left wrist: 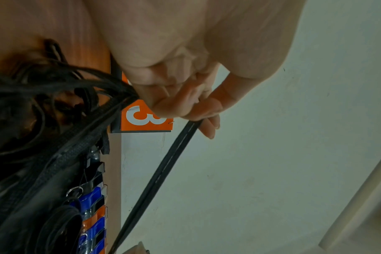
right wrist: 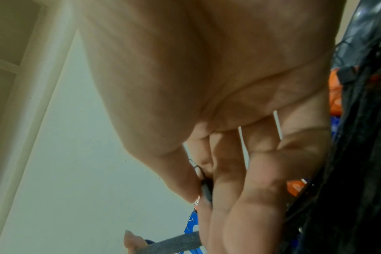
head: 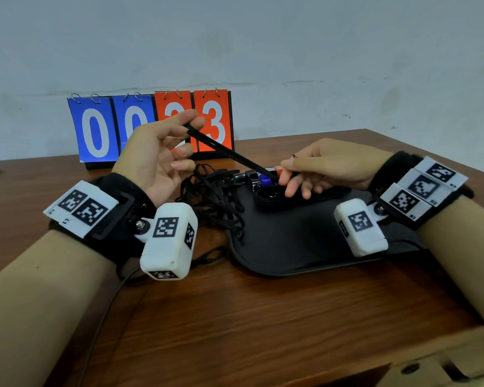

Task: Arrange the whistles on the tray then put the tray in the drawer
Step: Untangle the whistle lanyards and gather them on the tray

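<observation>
**Lanyard stretched between two hands**

The left hand (head: 157,152) pinches a black lanyard (head: 229,153) raised taut; the right hand (head: 327,169) pinches its other end at an orange whistle (head: 279,171). Blue whistles (head: 264,180) lie at the black tray's (head: 291,247) far edge on the bench (head: 235,331).

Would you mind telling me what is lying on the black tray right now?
At the far edge of the black tray sits a row of whistles, blue and orange among them, beside a coiled black lanyard. The right hand covers the row's right end.

right hand (head: 327,166) hides orange whistle (head: 280,171) | lanyards (head: 213,196) tangle, count unclear
</observation>
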Demonstrator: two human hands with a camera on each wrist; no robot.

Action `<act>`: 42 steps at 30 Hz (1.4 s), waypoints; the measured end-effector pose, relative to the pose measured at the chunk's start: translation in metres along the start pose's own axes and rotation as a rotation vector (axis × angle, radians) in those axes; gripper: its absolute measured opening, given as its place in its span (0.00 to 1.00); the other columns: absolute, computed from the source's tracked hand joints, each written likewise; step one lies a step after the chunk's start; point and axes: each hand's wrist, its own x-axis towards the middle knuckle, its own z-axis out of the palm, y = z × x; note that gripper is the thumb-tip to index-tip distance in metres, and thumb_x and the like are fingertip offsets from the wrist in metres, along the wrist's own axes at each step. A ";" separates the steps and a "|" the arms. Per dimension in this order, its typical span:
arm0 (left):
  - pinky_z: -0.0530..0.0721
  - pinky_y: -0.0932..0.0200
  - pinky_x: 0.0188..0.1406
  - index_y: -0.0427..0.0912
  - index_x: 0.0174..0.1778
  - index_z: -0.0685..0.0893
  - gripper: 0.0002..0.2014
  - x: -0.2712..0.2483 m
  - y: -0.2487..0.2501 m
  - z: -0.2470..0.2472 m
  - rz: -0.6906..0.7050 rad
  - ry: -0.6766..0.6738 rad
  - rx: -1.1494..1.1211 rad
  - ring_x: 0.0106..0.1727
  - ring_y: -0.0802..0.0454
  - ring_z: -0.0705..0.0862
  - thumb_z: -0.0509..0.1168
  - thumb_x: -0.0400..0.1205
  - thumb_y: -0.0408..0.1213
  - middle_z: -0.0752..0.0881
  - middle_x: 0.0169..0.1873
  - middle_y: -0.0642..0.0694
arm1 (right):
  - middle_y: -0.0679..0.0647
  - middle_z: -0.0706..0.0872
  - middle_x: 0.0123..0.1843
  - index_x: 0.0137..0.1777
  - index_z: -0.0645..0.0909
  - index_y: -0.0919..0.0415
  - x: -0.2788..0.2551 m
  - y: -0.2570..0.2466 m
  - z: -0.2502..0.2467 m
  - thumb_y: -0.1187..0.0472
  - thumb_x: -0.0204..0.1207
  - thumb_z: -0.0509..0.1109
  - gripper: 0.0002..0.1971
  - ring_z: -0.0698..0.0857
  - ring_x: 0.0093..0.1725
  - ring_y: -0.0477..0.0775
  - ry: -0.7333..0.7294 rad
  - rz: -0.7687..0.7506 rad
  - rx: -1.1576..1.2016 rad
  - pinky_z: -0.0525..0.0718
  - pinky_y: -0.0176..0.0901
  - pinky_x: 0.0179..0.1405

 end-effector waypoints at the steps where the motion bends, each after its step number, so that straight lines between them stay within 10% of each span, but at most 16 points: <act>1: 0.66 0.69 0.19 0.40 0.64 0.85 0.16 0.000 0.000 0.000 0.001 0.003 -0.004 0.27 0.60 0.67 0.59 0.83 0.29 0.91 0.49 0.50 | 0.59 0.93 0.41 0.45 0.89 0.61 0.000 0.000 0.000 0.51 0.86 0.64 0.17 0.84 0.29 0.47 -0.001 0.015 -0.007 0.76 0.32 0.28; 7: 0.64 0.69 0.20 0.40 0.63 0.85 0.15 -0.002 0.001 0.003 0.000 -0.015 0.007 0.28 0.59 0.68 0.60 0.82 0.30 0.90 0.47 0.50 | 0.53 0.83 0.27 0.37 0.84 0.61 0.001 0.002 0.002 0.50 0.86 0.64 0.19 0.75 0.24 0.46 0.036 0.001 -0.083 0.71 0.33 0.24; 13: 0.63 0.69 0.18 0.38 0.68 0.85 0.19 -0.009 0.001 0.009 0.001 -0.155 0.134 0.28 0.58 0.65 0.56 0.84 0.31 0.91 0.61 0.47 | 0.57 0.92 0.55 0.60 0.86 0.61 -0.006 -0.004 0.003 0.61 0.85 0.67 0.10 0.85 0.45 0.50 0.042 -0.167 0.065 0.77 0.37 0.37; 17: 0.62 0.69 0.17 0.40 0.74 0.81 0.21 -0.013 -0.001 0.011 -0.030 -0.354 0.238 0.26 0.58 0.64 0.53 0.88 0.37 0.87 0.70 0.48 | 0.47 0.91 0.60 0.74 0.79 0.58 -0.010 -0.009 0.004 0.62 0.83 0.68 0.20 0.89 0.39 0.50 -0.015 -0.200 0.117 0.83 0.35 0.33; 24: 0.66 0.68 0.21 0.43 0.75 0.82 0.21 -0.017 -0.008 0.017 -0.094 -0.488 0.338 0.26 0.58 0.67 0.52 0.90 0.42 0.85 0.72 0.48 | 0.39 0.90 0.36 0.75 0.75 0.60 -0.015 -0.013 0.007 0.57 0.79 0.63 0.24 0.83 0.28 0.45 -0.066 -0.284 0.138 0.82 0.34 0.31; 42: 0.73 0.67 0.24 0.44 0.75 0.82 0.22 -0.024 -0.017 0.024 -0.072 -0.609 0.456 0.30 0.56 0.74 0.59 0.85 0.42 0.85 0.72 0.48 | 0.53 0.88 0.33 0.67 0.82 0.56 -0.012 -0.010 0.008 0.59 0.80 0.70 0.16 0.88 0.32 0.51 -0.126 -0.228 0.180 0.86 0.37 0.34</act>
